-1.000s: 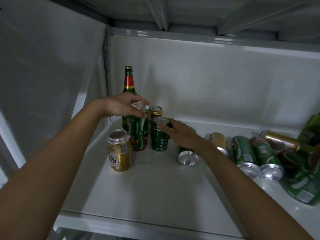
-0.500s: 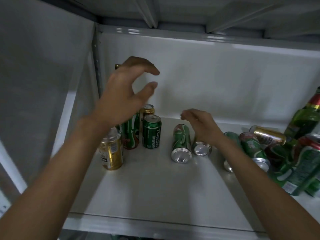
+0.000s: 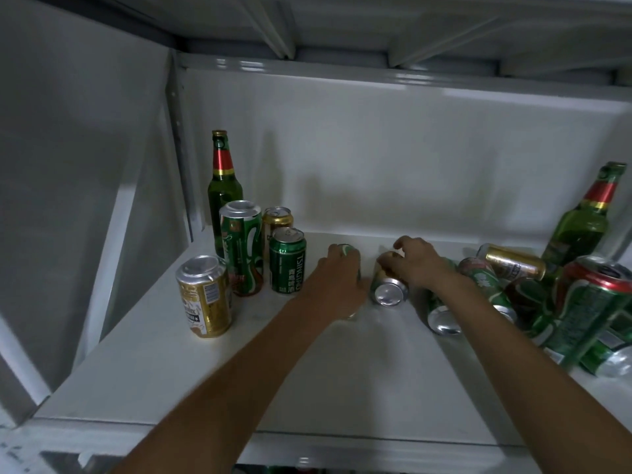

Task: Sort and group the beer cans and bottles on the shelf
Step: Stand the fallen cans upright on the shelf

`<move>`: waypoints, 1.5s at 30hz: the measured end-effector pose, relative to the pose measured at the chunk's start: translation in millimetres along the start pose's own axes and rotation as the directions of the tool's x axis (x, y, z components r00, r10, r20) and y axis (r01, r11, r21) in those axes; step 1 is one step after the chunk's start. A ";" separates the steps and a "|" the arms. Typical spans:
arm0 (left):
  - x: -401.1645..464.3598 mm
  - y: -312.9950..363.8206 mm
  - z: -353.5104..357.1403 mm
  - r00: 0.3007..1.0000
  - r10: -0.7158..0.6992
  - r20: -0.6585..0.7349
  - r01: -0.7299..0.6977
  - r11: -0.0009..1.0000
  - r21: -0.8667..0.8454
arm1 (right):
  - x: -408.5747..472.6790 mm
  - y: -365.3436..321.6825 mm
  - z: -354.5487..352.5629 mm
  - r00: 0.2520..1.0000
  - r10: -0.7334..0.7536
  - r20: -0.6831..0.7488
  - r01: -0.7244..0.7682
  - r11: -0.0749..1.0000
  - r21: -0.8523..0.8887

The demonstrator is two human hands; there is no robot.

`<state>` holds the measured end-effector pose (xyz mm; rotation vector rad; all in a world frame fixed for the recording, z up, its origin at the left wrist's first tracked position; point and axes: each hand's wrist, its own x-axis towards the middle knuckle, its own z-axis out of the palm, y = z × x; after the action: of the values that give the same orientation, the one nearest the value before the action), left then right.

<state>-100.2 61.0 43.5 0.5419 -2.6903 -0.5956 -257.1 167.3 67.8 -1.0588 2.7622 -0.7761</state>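
Note:
On the white shelf (image 3: 171, 381), an upright group stands at the back left: a green bottle (image 3: 224, 186), a tall green can (image 3: 242, 246), a small gold can (image 3: 277, 220), a short green Tsingtao can (image 3: 288, 260) and a gold can (image 3: 205, 295) in front. My left hand (image 3: 337, 278) is wrapped over a green can (image 3: 348, 250) lying on its side. My right hand (image 3: 415, 261) rests its fingers on a gold can (image 3: 388, 290) lying next to it, bottom facing me.
At the right lies a heap of green cans (image 3: 441, 313), a lying gold can (image 3: 514, 265), a big green can (image 3: 591, 309) and a leaning green bottle (image 3: 584, 220). The shelf's left wall (image 3: 85, 165) and back wall (image 3: 393, 159) close the space.
My left hand dropped from mid-air above the upright cans onto the lying green can. My right hand shifted onto the lying gold can.

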 end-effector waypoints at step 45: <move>-60.5 -10.4 -5.4 0.843 0.065 -0.533 -0.289 0.891 -0.349 | -44.1 -11.1 17.0 0.992 -0.102 -0.071 0.124 0.751 0.649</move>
<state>-42.3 76.4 29.3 0.2670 -2.0000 -0.8138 -212.7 181.5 54.0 -1.0451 2.1382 -1.6232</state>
